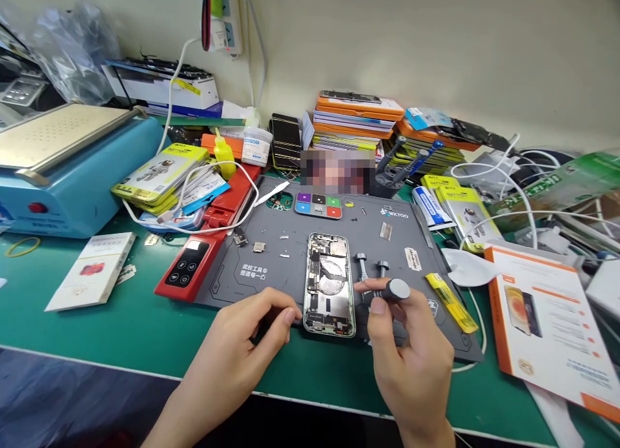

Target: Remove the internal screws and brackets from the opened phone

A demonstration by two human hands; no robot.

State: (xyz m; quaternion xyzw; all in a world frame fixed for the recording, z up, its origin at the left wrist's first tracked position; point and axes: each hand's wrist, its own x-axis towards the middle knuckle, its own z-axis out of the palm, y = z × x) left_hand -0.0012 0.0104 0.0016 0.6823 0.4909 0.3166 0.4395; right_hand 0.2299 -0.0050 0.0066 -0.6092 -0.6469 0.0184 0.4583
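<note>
An opened phone (334,293) lies on the dark grey work mat (278,293), its inner parts bare and a round coil showing in the middle. My left hand (252,338) is closed, its fingers curled and the fingertips against the phone's lower left edge. In my right hand (409,345) is a screwdriver (397,290), pinched between thumb and fingers, with its round grey cap facing up. The index finger stretches along the tool towards the phone's right side. The screwdriver's tip is hidden. Two more round-capped screwdrivers (361,259) stand beyond that hand.
A coloured parts tray (318,206) and small loose metal parts (259,247) lie on the mat. A red device (184,267) borders it on the left, a yellow packet (451,303) on the right. Further right stands a white and orange box (547,325). White cables (508,177) loop nearby.
</note>
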